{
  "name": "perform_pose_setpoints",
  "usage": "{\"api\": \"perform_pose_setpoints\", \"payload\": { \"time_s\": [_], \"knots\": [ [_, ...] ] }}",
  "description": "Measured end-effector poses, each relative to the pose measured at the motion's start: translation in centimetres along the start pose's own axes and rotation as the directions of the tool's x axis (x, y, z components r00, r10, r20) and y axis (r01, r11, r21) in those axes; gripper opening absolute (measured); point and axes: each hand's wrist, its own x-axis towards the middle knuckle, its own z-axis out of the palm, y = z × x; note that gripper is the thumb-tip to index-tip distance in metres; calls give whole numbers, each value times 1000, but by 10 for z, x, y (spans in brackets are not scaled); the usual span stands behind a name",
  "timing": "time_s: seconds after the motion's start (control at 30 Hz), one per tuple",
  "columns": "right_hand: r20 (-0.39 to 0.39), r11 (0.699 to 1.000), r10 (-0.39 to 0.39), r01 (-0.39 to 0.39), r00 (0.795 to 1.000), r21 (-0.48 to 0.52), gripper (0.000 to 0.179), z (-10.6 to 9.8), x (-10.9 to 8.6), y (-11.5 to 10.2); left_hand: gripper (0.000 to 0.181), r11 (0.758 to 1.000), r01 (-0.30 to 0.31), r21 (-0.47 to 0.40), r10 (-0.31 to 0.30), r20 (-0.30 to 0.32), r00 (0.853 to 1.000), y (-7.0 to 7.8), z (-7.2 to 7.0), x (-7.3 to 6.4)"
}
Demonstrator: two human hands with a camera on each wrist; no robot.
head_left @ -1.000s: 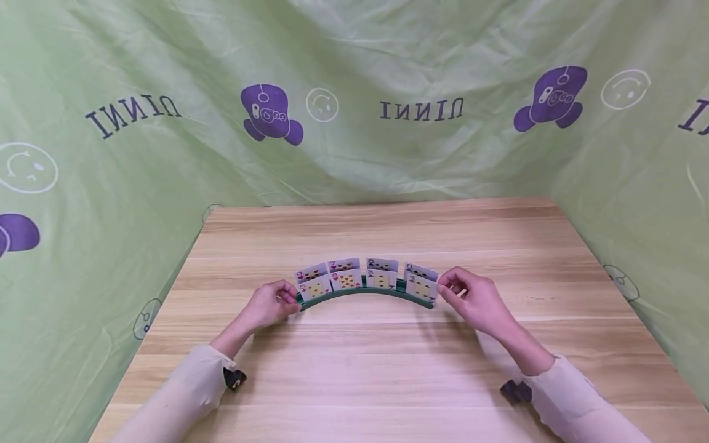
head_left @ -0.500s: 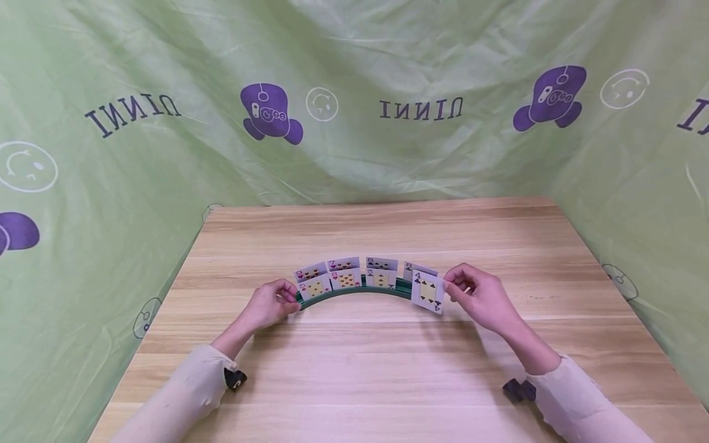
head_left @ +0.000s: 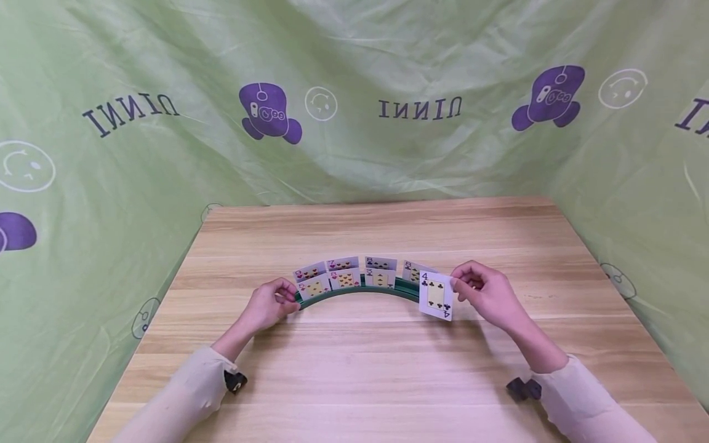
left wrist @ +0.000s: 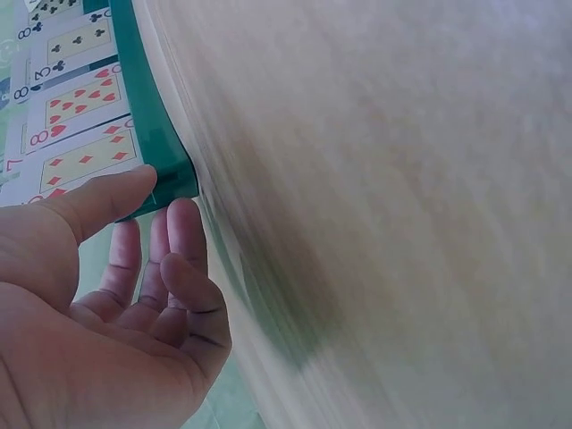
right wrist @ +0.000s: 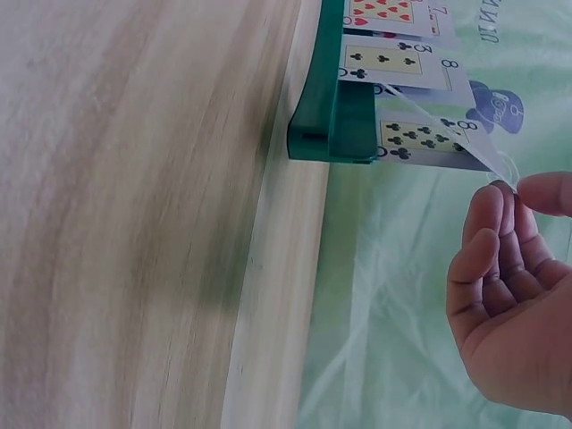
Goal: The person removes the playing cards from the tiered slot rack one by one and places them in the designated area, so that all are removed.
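Observation:
A curved green playing card holder (head_left: 407,287) stands on the table with cards upright in two rows. The front row shows a five of diamonds (head_left: 314,288), a hearts card (left wrist: 85,100) and a three of clubs (right wrist: 384,59). Behind them, the back row includes an eight of clubs (right wrist: 427,139) at the right end. My left hand (head_left: 270,303) pinches the holder's left end, thumb on the front and fingertips opposite. With thumb and fingers my right hand (head_left: 487,295) pinches a four of clubs (head_left: 436,296) by its upper right corner, out in front of the holder's right end.
The wooden table (head_left: 354,369) reaches back to a green printed curtain (head_left: 354,160) that hangs behind and at both sides. Small dark devices sit at both wrists, one by the left cuff (head_left: 235,381) and one by the right (head_left: 523,389).
My right hand has drawn the four of clubs out of the holder's front row, moving it right and toward me, so its whole face shows. The left hand stays on the holder's end.

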Motion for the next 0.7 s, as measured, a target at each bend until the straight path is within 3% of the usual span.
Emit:
{"api": "perform_pose_setpoints", "payload": {
  "time_s": [0.23,0.7],
  "knots": [
    [-20,998,-6,7,1000,57,10,-5,-1,3,27,999,-31,12,31,-7,999,-2,0,-1],
    [-65,996,8,-3,998,84,13,-26,-3,5,26,1000,-25,-10,25,-2,1000,-1,0,0]
  ]
}}
